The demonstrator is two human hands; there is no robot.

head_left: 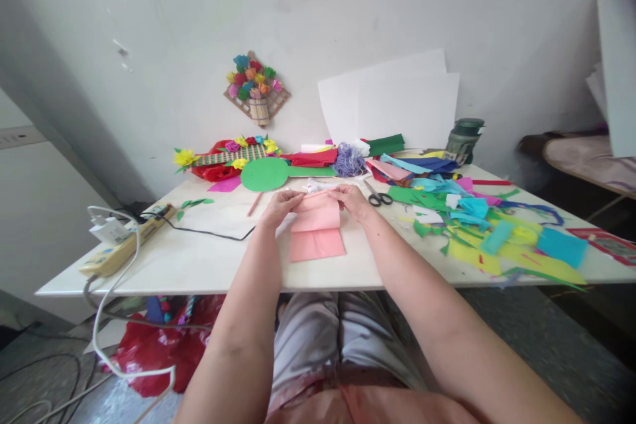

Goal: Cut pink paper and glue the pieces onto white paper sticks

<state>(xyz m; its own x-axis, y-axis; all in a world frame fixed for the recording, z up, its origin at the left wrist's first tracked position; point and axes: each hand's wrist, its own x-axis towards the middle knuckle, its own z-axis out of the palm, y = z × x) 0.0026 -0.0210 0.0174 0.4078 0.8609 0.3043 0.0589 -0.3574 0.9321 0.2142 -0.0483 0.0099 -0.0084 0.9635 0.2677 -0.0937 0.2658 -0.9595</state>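
A pink sheet of paper [317, 233] lies on the white table [209, 258] in front of me, its far part folded over toward me. My left hand [281, 206] pinches the fold's far left corner, fingers closed on it. At the far right corner my right hand [354, 201] grips the same folded edge. A thin pink stick [255, 203] lies just left of my left hand.
Black-handled scissors [378, 197] lie right of my right hand. Coloured paper scraps [477, 225] cover the table's right side. A green paper disc [264, 174], paper flowers [223, 158] and white sheets [397, 103] stand at the back. A power strip [124, 242] with cables sits left.
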